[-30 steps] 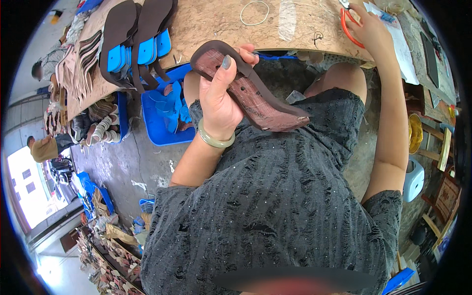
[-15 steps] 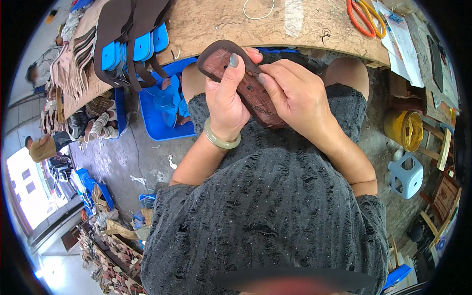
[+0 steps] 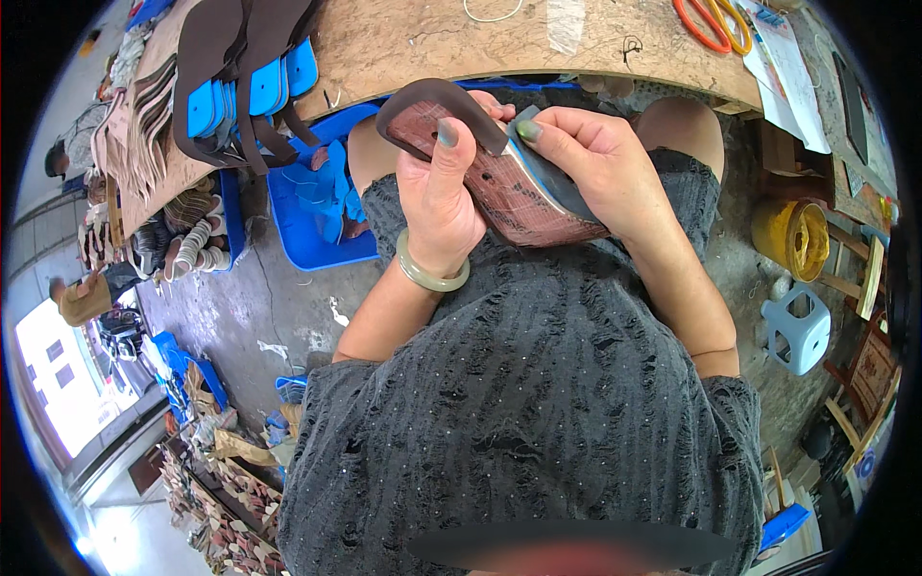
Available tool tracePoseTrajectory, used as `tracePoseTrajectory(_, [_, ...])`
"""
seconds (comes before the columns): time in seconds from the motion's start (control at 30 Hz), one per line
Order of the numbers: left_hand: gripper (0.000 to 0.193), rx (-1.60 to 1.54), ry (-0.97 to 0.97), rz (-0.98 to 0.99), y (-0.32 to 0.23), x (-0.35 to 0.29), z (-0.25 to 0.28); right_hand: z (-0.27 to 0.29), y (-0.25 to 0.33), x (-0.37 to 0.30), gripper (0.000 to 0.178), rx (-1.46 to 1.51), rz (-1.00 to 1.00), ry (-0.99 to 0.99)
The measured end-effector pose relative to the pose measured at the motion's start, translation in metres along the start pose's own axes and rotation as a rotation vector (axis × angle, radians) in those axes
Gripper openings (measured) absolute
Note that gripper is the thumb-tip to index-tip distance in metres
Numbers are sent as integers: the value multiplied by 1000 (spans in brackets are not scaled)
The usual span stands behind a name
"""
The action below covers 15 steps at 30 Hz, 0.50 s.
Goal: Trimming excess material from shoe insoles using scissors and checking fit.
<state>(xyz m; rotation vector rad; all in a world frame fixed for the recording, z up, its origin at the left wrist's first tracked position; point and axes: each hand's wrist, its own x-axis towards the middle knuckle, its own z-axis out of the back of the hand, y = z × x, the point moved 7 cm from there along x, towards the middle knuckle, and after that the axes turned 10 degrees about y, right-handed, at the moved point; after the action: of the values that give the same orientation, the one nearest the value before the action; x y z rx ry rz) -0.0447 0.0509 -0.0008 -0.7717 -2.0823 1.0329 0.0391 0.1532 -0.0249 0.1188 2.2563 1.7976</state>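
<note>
A reddish-brown, sole-shaped piece (image 3: 514,204) with small dark holes is held up in front of me, above my lap. A dark brown cover (image 3: 432,93) folds over its rim around the upper left end. My left hand (image 3: 437,197) is closed around that end, thumb on the face, fingers mostly hidden behind. On the right side, my right hand (image 3: 603,173) pinches the loose edge of the cover between thumb and fingers. That edge stands away from the piece and shows a bluish-grey inner side, with a pale line along the piece's border.
Dark brown sole-shaped covers with blue pieces (image 3: 271,88) lie on the wooden table (image 3: 413,48), beside pale strips (image 3: 144,125). Orange-handled scissors (image 3: 706,24) lie at the far right. Below stand a blue bin (image 3: 307,252), a yellow bucket (image 3: 783,235) and a light blue stool (image 3: 799,331).
My right hand has shifted right and drawn the cover's edge away from the sole-shaped piece, opening a gap. The piece has tilted, and my left hand keeps its hold.
</note>
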Motion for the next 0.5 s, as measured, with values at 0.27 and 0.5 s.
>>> tracePoseTrajectory(0.27, [30, -68, 4, 63, 6, -1, -6, -3, 16, -1, 21, 21, 119, 22])
tracePoseTrajectory(0.5, [34, 5, -78, 114, 10, -1, -8, -7, 46, -12, 19, -646, 424, -194])
